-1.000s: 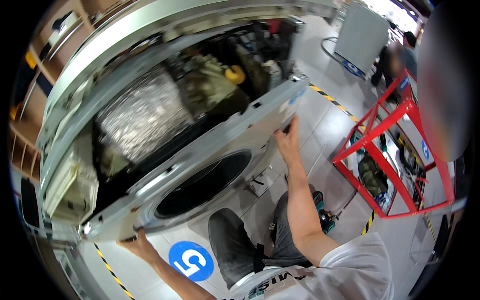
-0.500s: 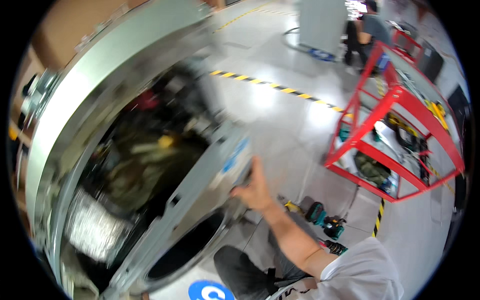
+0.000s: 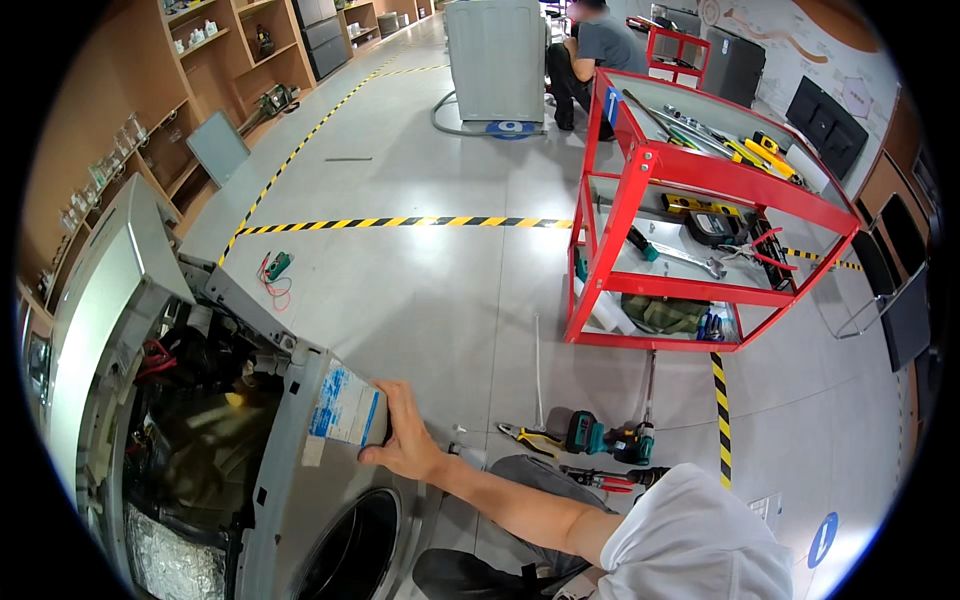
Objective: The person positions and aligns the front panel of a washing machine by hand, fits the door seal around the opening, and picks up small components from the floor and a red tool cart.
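Observation:
My right hand [image 3: 400, 435] grips the near edge of a grey metal front panel [image 3: 300, 510] with a blue-and-white label [image 3: 340, 410] and a round dark opening [image 3: 345, 545] at the lower middle. The panel stands against an opened appliance cabinet [image 3: 110, 300] at the left, with foil-covered material [image 3: 180, 560], dark parts and red wires inside. My left hand is not in view. On the floor just right of my right hand lie pliers [image 3: 530, 440], a green-and-black cordless drill [image 3: 630, 440] and red-handled tools [image 3: 610, 480].
A red tool cart [image 3: 635, 180] holding wrenches, levels and bags stands at the right. A grey appliance [image 3: 495, 65] with a hose and a crouching person [image 3: 615, 55] are farther ahead. Shelves [image 3: 200, 60] line the left; a chair [image 3: 870, 260] is at the far right.
My view has swung up and to the right, so the appliance now sits lower left. My left hand has left the view; my right hand stays on the panel's edge.

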Motion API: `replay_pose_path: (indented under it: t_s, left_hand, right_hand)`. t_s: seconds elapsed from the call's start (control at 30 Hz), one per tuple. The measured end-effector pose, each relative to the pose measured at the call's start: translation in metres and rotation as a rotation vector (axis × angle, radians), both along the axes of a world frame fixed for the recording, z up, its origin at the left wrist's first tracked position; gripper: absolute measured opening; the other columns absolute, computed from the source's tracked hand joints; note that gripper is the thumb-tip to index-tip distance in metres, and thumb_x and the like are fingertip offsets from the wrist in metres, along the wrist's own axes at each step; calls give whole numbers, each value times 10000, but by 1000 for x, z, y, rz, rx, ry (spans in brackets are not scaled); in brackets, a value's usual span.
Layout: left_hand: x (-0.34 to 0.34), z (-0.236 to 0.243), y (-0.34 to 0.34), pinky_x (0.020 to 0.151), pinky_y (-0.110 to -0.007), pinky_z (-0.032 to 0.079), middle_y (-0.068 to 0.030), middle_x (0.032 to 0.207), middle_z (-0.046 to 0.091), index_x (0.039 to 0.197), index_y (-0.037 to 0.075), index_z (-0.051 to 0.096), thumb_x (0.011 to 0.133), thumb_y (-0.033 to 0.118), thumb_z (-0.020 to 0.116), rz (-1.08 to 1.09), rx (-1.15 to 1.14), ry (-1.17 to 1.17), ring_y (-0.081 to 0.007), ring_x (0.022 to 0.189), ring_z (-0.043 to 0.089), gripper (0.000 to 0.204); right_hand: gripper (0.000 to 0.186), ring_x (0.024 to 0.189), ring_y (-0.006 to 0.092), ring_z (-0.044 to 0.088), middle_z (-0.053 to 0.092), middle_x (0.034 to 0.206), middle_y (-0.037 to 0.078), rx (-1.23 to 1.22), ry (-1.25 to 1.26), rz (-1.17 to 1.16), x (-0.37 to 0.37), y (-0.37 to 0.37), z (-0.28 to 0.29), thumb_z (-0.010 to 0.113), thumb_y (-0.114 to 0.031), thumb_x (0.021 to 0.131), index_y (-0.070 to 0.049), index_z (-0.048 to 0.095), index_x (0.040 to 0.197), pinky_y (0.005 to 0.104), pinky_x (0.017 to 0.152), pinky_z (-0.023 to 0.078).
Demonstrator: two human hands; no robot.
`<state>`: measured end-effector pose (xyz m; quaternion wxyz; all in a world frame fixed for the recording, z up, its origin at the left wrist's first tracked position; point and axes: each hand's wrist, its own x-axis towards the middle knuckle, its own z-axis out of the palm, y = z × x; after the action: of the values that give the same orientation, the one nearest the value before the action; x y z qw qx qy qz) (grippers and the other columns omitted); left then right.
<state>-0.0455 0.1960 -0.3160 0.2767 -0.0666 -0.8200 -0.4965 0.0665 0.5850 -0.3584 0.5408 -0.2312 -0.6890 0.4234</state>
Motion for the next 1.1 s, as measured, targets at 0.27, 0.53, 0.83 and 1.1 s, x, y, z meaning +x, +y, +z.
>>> replay_pose_path:
  t_s: [0.27, 0.53, 0.83, 1.1]
  left_hand:
    - [0, -11, -54, 745, -390, 478, -256, 967, 571, 1106, -148, 447, 729, 177, 726, 67, -32, -6, -307, 819, 551, 570]
    - [-1, -33, -107, 765, -375, 479, -255, 1027, 560, 1120, -156, 443, 728, 111, 714, 77, 53, -47, -299, 860, 550, 546]
    - [12, -12, -76, 774, -393, 482, -248, 1024, 556, 1088, -149, 458, 700, 29, 698, 24, 105, -12, -288, 870, 553, 489]
    - [15, -19, -63, 970, -399, 367, -185, 1202, 441, 1252, -34, 363, 663, -18, 581, 132, 146, -168, -292, 1075, 467, 629]
  right_hand:
    - [880, 1036, 340, 400, 405, 1068, 186, -58, 75, -25, -25, -12, -19, 680, -582, 658, 5, 348, 1223, 418, 922, 337]
    - [884, 949, 263, 397, 374, 981, 148, 2, 122, -94, -24, -3, -14, 495, -716, 729, 40, 351, 1164, 379, 862, 336]
    - [817, 894, 259, 391, 368, 934, 141, 47, 86, -128, -22, -4, -5, 424, -705, 779, 37, 368, 1116, 379, 831, 338]
    - [695, 984, 258, 401, 402, 1012, 148, -8, 81, 15, -13, -1, -6, 585, -507, 806, 38, 347, 1166, 370, 919, 322]
